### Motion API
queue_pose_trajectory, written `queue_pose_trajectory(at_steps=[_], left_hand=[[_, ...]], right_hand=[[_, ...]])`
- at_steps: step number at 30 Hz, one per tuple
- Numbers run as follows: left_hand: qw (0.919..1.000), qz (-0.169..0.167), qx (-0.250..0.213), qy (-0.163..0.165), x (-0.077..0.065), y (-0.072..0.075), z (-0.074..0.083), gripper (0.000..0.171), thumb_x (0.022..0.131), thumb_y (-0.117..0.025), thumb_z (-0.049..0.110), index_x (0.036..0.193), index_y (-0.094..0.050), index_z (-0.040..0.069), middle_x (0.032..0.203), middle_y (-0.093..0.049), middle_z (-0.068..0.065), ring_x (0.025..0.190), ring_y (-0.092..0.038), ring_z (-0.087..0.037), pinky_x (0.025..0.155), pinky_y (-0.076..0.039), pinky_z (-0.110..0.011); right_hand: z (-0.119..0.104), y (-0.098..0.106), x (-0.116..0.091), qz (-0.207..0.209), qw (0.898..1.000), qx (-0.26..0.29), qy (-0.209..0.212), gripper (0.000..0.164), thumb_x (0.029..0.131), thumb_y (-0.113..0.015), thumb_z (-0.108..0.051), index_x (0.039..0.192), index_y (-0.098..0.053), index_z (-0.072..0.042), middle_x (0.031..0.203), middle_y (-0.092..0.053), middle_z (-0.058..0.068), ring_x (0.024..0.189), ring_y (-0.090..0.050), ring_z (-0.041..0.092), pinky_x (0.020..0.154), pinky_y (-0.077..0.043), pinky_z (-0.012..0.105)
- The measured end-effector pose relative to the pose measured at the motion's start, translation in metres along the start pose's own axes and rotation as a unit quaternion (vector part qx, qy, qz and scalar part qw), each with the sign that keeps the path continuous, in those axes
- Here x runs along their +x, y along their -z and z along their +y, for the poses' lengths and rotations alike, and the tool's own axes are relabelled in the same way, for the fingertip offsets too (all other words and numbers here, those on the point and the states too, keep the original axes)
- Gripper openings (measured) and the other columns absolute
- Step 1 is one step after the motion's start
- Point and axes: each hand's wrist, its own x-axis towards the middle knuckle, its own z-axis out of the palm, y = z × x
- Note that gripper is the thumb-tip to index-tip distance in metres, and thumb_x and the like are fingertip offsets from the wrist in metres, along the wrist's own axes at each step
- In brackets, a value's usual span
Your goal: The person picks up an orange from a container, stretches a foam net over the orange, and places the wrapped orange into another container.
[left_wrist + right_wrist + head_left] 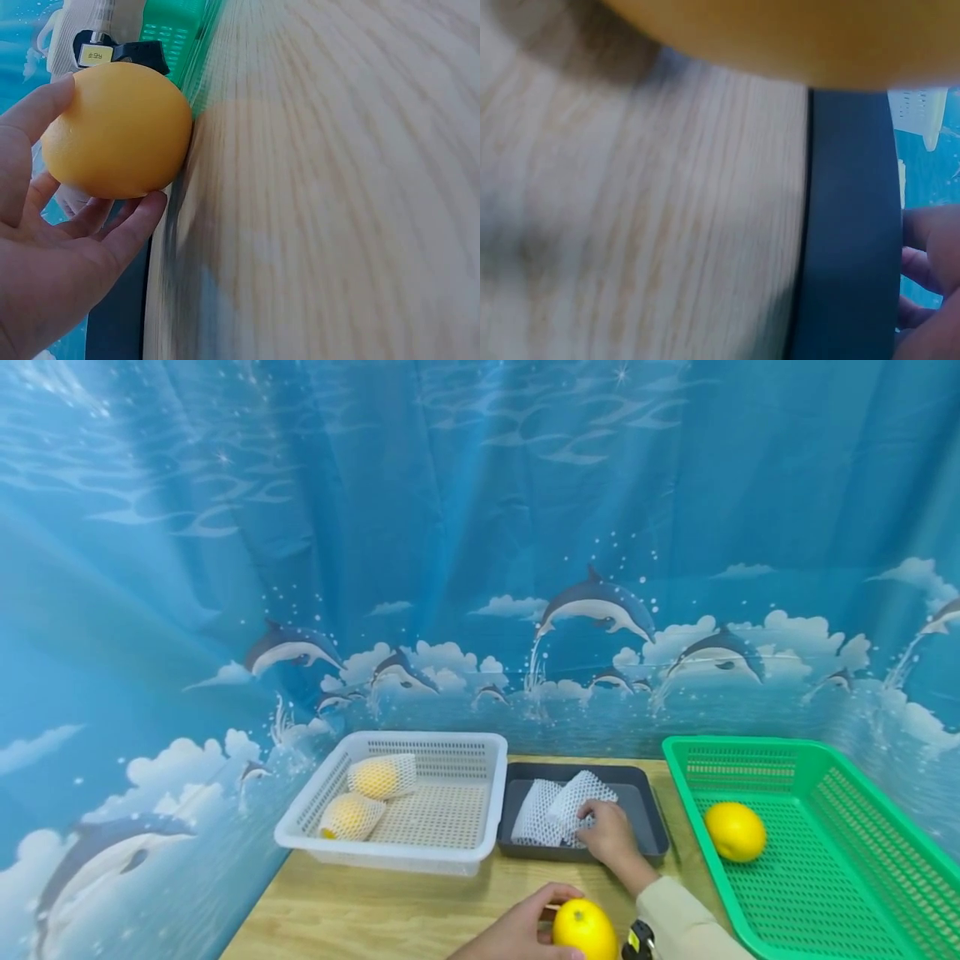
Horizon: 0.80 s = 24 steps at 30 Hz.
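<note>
We can read no word, brand or number with certainty. The only writing we find stands on a small pale-yellow label (pixel 96 56) on the black device (pixel 142 55) worn at the person's right wrist, by the cuff of the light sleeve (pixel 120 19). In the left wrist view, we see a short row of dark marks across the label's middle; they look like printed characters, but they are too small and blurred for us to make out. In the head view, the device shows a yellow patch (pixel 634 941), where we can distinguish no characters.
</note>
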Motion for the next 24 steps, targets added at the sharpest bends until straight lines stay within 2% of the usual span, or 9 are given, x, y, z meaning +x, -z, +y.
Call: queue_pose_trajectory(at_steps=[3,7,10,14,18,24], left_hand=[[1.0,0.0,0.001,-0.002,-0.0001,-0.0001,0.0006,0.046,0.089,-0.071,0.013,0.13,-0.05,0.017,0.124,-0.052,-0.002,0.103,-0.06,-0.02,0.091,-0.054,-0.04],[1.0,-0.005,0.0,-0.003,-0.0018,-0.0002,0.003,0.046,0.09,-0.071,0.013,0.131,-0.05,0.017,0.125,-0.052,-0.002,0.104,-0.06,-0.019,0.091,-0.053,-0.039],[1.0,-0.007,0.001,0.001,-0.0019,0.0005,0.0033,0.046,0.09,-0.071,0.014,0.131,-0.05,0.017,0.125,-0.052,-0.002,0.104,-0.06,-0.019,0.091,-0.053,-0.039],[0.9998,-0.007,0.013,0.015,-0.0003,0.0016,0.0028,0.047,0.088,-0.073,0.019,0.13,-0.05,0.019,0.125,-0.052,-0.001,0.104,-0.06,-0.018,0.092,-0.053,-0.038],[0.9997,-0.003,0.018,0.014,0.0,0.0014,0.002,0.047,0.088,-0.073,0.018,0.129,-0.051,0.02,0.125,-0.052,-0.001,0.103,-0.06,-0.018,0.092,-0.053,-0.038],[0.9998,0.001,0.016,-0.013,-0.0021,0.0002,0.0018,0.046,0.089,-0.071,0.011,0.13,-0.051,0.018,0.124,-0.052,-0.001,0.104,-0.06,-0.017,0.091,-0.054,-0.037]], right_hand=[[0.0002,-0.0002,0.0007,0.008,1.0,-0.013,0.0,0.017,0.068,-0.077,-0.005,0.081,-0.065,-0.007,0.081,-0.062,0.007,0.072,-0.054,0.022,0.064,-0.048,0.039],[-0.0025,0.0001,0.0004,-0.007,0.999,-0.041,-0.002,0.032,0.07,-0.082,-0.015,0.097,-0.066,-0.005,0.098,-0.061,0.018,0.087,-0.056,0.034,0.075,-0.05,0.05],[-0.0055,-0.0004,0.0003,-0.025,0.998,-0.062,-0.005,0.035,0.072,-0.083,-0.017,0.1,-0.066,-0.006,0.106,-0.058,0.022,0.095,-0.054,0.039,0.08,-0.049,0.054],[-0.0062,-0.0018,0.0013,-0.038,0.996,-0.08,0.003,0.023,0.072,-0.082,-0.012,0.089,-0.068,-0.006,0.094,-0.058,0.016,0.089,-0.054,0.035,0.08,-0.048,0.051],[-0.0024,-0.0041,0.0022,-0.034,0.996,-0.085,0.017,0.014,0.07,-0.078,-0.005,0.077,-0.066,-0.006,0.079,-0.057,0.009,0.078,-0.055,0.028,0.074,-0.048,0.046],[0.0026,-0.0055,0.0045,-0.024,0.997,-0.073,0.019,0.018,0.069,-0.071,0.002,0.063,-0.059,-0.01,0.064,-0.053,0.003,0.063,-0.051,0.021,0.058,-0.046,0.037]])
